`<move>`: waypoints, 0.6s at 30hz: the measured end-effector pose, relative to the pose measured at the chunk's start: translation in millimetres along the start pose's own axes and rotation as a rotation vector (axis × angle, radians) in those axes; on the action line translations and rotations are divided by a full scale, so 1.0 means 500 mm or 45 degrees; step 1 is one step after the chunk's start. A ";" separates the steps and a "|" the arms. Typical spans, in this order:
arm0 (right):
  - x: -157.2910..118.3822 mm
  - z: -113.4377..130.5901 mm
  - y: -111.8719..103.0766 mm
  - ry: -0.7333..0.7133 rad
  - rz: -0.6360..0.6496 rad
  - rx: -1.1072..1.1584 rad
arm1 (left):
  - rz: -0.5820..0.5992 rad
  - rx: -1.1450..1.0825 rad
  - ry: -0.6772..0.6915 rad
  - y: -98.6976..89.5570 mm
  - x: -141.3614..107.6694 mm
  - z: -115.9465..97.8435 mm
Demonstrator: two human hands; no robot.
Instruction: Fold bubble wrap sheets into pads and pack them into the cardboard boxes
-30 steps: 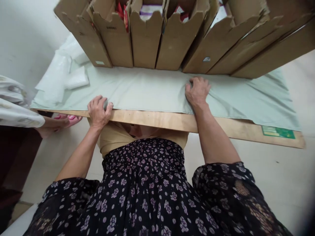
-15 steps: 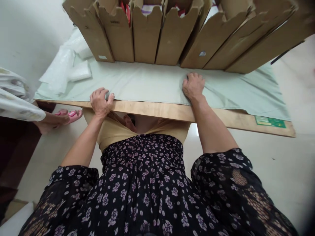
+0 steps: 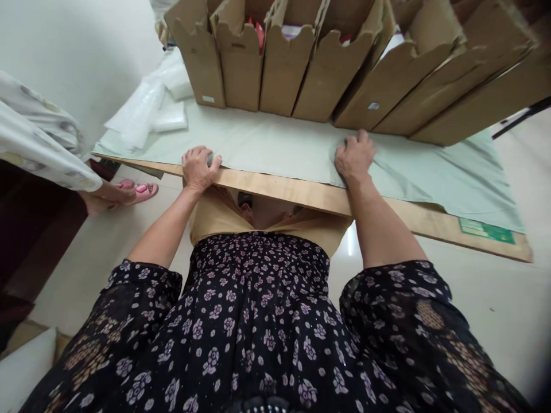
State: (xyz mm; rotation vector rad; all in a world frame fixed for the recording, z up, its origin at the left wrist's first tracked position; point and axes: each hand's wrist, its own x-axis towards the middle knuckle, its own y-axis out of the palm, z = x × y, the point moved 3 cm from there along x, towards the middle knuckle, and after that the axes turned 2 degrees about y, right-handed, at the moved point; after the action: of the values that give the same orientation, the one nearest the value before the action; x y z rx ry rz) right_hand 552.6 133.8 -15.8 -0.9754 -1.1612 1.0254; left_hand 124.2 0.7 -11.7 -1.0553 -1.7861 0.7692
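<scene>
My left hand rests on the front edge of the board, fingers over the pale green cloth and thumb apart. A small grey patch shows between thumb and forefinger; whether it is shadow or an object I cannot make out. Farther right, my right hand leans on the cloth with bent fingers slightly apart, just in front of the cardboard boxes. I see nothing held in it. The boxes stand upright in a row, with notched upper edges. Red, white and purple items show inside some of them.
Bubble wrap lies at the cloth's left end. The wooden board carries a green label at the right. Another person's leg and pink sandal are at the left. A dark rod sticks out at the far right.
The whole view has shifted, so the table and boxes appear farther right. Both hands stay on the table; the right hand's fingers look a little more spread.
</scene>
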 end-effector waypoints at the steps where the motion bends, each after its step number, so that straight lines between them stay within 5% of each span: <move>1: -0.004 0.004 -0.006 -0.002 -0.016 -0.008 | 0.001 -0.004 -0.003 0.000 0.000 0.000; 18: -0.031 0.035 -0.030 0.023 0.015 0.035 | 0.052 -0.091 -0.031 0.001 -0.003 0.004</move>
State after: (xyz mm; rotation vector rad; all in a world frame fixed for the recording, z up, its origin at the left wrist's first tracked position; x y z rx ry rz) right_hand 535.3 116.6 -2.6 -0.9689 -1.1255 1.0373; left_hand 123.0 -0.4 -13.5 -1.1370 -1.8290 0.7503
